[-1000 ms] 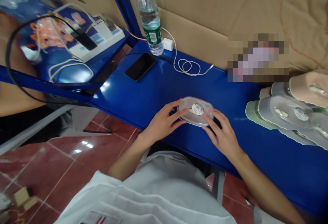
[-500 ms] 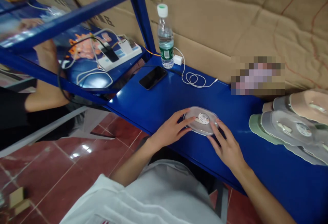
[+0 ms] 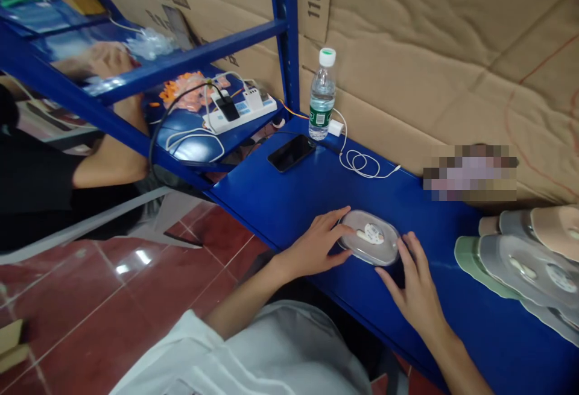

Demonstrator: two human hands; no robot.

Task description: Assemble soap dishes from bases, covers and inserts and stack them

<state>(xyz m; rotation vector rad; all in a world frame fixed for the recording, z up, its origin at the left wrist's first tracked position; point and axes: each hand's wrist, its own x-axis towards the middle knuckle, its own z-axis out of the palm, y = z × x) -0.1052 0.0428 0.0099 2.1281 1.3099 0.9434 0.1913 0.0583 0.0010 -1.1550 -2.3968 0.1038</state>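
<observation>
A flat oval grey pack (image 3: pixel 384 250) under a clear cover lies on the blue table. It carries a white round sticker (image 3: pixel 373 233) and a small pale piece beside that. My left hand (image 3: pixel 316 244) grips the pack's left end, with one finger on top and the thumb along the near edge. At the right end is my right hand (image 3: pixel 414 280), open, its fingertips at the rim and its thumb apart from the pack. Stacked to the right are similar oval packs (image 3: pixel 502 253) in grey, green and peach.
Behind the pack are a black phone (image 3: pixel 292 152), a water bottle (image 3: pixel 322 96) and a coiled white cable (image 3: pixel 362 163). A blue metal frame (image 3: pixel 190 63) stands at left, with a power strip (image 3: pixel 239 111) and a co-worker's arm (image 3: pixel 113 142) beyond. Cardboard (image 3: pixel 407 69) lines the back.
The camera view has shifted, so everything sits lower and mostly farther right. My right hand's fingers have slid off the pack's top to its right edge. My left hand stays on it.
</observation>
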